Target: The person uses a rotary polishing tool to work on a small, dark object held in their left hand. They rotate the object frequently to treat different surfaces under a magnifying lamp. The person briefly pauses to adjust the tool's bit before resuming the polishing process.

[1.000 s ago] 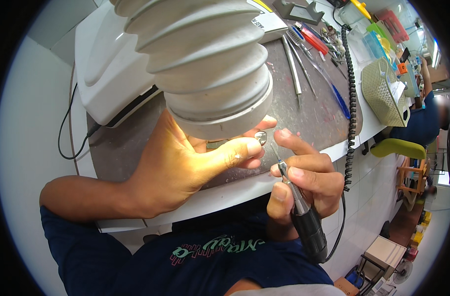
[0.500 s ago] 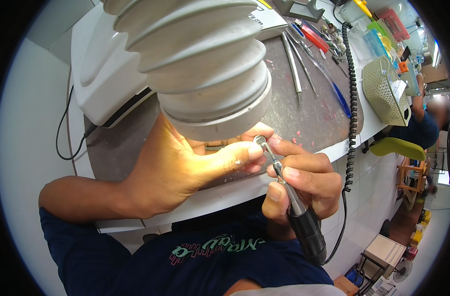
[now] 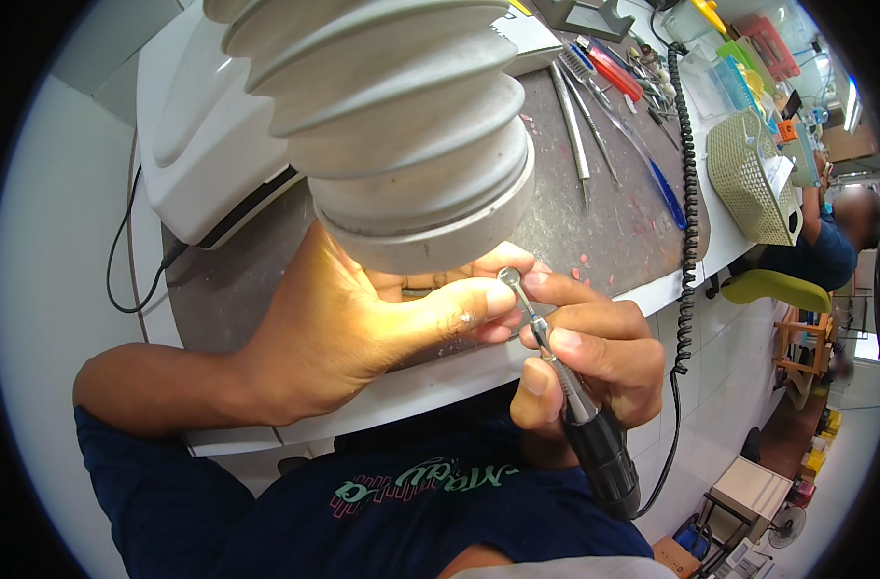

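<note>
My left hand (image 3: 353,338) is closed in a pinch, its thumb and fingertips on a small, round, shiny metal piece (image 3: 508,276). Its exact kind is too small to tell. My right hand (image 3: 609,352) grips a rotary handpiece (image 3: 599,454) with a black body and a silver nose, slanting up to the left. The thin bit (image 3: 528,305) in its nose reaches the metal piece. Right above my left hand hangs the wide mouth of a ribbed grey suction hose (image 3: 420,183), which hides some of the left fingers.
A white machine (image 3: 218,135) stands left on the grey work mat (image 3: 575,222). Metal hand tools (image 3: 572,125) and a blue-tipped brush (image 3: 667,198) lie at the far right. A coiled black cord (image 3: 689,193) runs by a woven basket (image 3: 749,183). Another person (image 3: 831,246) sits beyond.
The handpiece and its bit have shifted slightly against the metal piece, whose round face now shows more. Both hands keep their hold. The other person has moved a little.
</note>
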Available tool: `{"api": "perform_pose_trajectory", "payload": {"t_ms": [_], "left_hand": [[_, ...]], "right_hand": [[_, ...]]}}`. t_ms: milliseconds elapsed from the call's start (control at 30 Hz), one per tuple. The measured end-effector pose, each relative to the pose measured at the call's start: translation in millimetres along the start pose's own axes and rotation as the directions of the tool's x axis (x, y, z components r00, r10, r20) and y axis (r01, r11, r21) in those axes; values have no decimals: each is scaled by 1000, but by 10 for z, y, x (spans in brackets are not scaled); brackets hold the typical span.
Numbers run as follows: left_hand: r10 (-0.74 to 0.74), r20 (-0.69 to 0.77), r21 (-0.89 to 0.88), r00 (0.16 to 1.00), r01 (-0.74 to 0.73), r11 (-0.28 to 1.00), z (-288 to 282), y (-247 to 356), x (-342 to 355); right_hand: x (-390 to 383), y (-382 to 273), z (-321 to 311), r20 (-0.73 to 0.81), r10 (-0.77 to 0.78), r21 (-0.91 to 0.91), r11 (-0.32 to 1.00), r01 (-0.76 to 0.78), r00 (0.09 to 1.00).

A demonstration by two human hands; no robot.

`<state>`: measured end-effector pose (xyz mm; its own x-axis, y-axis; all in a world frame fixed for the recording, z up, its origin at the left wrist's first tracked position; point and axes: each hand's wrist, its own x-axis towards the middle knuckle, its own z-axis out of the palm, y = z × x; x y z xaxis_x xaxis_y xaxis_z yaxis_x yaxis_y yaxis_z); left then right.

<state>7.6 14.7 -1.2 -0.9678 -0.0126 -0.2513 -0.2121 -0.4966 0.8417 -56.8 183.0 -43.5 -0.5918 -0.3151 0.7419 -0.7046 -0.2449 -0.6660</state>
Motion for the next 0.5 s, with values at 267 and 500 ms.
{"api": "perform_pose_trajectory", "payload": {"t_ms": [267, 500], "left_hand": [[38, 16, -16, 999, -37, 999, -1, -8, -2], [13, 10, -41, 1000, -13, 999, -1, -7, -3]], "right_hand": [[1, -2, 4, 1, 0, -6, 1000, 0, 1000], [8, -1, 1, 6, -2, -13, 1000, 2, 1000]]}}
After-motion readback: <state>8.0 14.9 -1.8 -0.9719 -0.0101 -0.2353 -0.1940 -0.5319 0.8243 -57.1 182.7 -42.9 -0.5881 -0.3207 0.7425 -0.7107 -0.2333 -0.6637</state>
